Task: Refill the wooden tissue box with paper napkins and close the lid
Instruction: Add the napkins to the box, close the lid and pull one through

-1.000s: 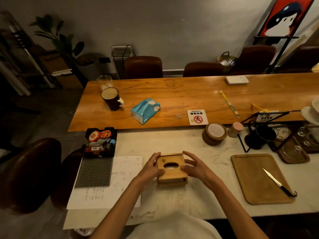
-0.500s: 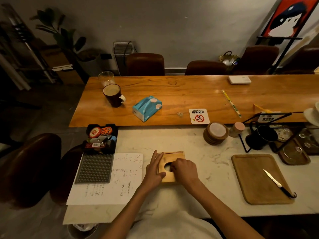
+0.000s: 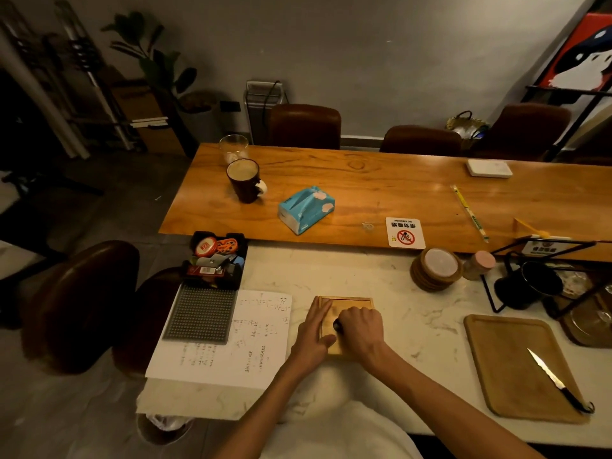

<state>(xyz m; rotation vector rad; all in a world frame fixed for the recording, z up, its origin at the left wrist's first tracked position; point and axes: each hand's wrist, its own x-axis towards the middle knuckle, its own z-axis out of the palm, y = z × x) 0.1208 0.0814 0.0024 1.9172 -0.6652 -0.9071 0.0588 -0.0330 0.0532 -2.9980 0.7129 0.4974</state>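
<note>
Right hand now covers box slot; sign reads "NO SMOKING".

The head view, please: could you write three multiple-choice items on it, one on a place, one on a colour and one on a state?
1. Where does the knife lie?
A on the wooden tray
B on the printed sheet
C beside the mug

2. What colour is the napkin pack?
A red
B light blue
C black

3. What is on the wooden tissue box?
A nothing
B one hand
C both hands

Answers: 1 A, its blade rests on the tray; 2 B, blue wrapper; 3 C, left hand and right hand rest on it.
</note>
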